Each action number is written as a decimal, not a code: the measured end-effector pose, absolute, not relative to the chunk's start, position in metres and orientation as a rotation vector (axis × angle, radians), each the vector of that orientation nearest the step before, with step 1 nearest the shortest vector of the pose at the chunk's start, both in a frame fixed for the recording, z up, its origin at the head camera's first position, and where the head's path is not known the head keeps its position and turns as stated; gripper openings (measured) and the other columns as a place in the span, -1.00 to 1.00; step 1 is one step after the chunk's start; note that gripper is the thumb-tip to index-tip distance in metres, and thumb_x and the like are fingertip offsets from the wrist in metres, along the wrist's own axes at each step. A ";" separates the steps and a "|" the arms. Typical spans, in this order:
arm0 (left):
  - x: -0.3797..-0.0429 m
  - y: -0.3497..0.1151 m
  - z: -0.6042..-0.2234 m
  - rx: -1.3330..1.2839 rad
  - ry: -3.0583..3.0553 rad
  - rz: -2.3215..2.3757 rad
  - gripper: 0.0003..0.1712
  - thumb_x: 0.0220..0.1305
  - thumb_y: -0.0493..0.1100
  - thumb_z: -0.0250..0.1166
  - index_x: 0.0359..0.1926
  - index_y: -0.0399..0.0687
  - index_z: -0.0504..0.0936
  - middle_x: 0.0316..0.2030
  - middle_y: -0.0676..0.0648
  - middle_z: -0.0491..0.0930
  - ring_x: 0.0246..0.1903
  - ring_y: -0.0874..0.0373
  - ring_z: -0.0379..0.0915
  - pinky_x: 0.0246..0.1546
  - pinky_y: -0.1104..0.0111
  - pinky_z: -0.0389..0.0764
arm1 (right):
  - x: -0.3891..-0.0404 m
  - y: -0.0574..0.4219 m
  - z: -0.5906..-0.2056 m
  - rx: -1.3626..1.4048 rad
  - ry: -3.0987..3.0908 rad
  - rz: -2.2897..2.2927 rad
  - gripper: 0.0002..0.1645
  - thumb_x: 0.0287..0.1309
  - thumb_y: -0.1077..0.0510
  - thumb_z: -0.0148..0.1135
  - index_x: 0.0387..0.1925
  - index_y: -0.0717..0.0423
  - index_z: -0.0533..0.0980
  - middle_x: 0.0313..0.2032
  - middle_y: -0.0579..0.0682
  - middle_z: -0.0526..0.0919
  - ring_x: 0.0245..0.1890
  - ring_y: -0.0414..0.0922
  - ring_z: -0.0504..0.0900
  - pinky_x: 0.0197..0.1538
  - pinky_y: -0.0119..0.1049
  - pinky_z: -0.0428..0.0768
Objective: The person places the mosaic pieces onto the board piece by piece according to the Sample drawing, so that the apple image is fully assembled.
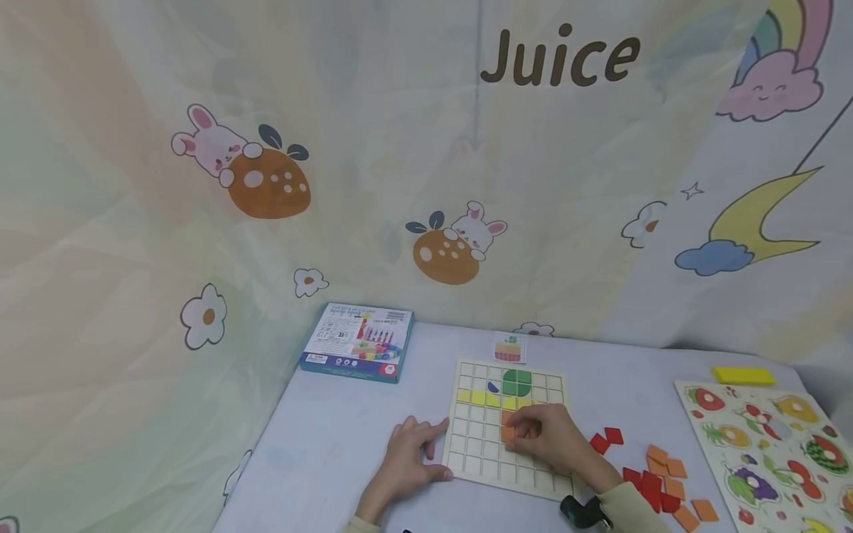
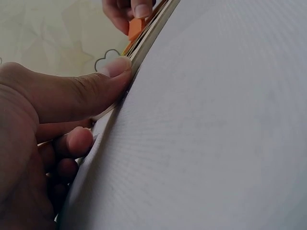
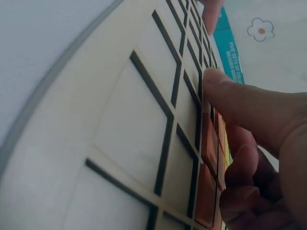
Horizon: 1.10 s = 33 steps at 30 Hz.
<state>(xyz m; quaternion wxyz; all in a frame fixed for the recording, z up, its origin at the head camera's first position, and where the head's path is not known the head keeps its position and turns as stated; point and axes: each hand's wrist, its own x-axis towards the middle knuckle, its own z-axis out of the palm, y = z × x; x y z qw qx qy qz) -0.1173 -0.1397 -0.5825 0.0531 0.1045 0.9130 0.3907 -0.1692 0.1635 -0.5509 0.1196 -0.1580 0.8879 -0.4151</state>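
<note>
A pale grid board [image 1: 480, 450] lies on the white table, with green tiles [image 1: 517, 383], a row of yellow tiles [image 1: 478, 397], a small dark blue piece [image 1: 493, 387] and orange tiles [image 1: 506, 418] in its cells. Over the lower orange cells, my right hand [image 1: 556, 437] pinches an orange tile [image 2: 136, 28] between thumb and fingers, right at the grid. In the right wrist view its thumb [image 3: 225, 84] meets the board beside seated orange tiles [image 3: 206, 191]. My left hand [image 1: 408, 459] touches the board's left edge, thumb and index finger spread.
Loose red tiles [image 1: 650, 488] and orange tiles [image 1: 674, 468] lie right of the board. Farther right are a fruit-picture board [image 1: 766, 451] and a yellow block [image 1: 743, 376]. A boxed game [image 1: 360, 340] sits back left; a strawberry-like picture card [image 1: 509, 348] stands behind the grid.
</note>
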 end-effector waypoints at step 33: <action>-0.118 -0.139 -0.582 0.325 2.784 1.207 0.02 -0.22 0.07 0.76 0.38 0.09 0.64 -0.53 0.24 0.41 -0.36 0.36 0.13 -0.17 0.36 0.16 | -0.176 0.199 -0.542 -0.465 2.737 -1.152 -0.71 0.10 -0.06 0.63 -0.16 -0.08 0.79 -0.45 -0.24 0.60 -0.46 -0.31 0.44 -0.40 -0.42 0.43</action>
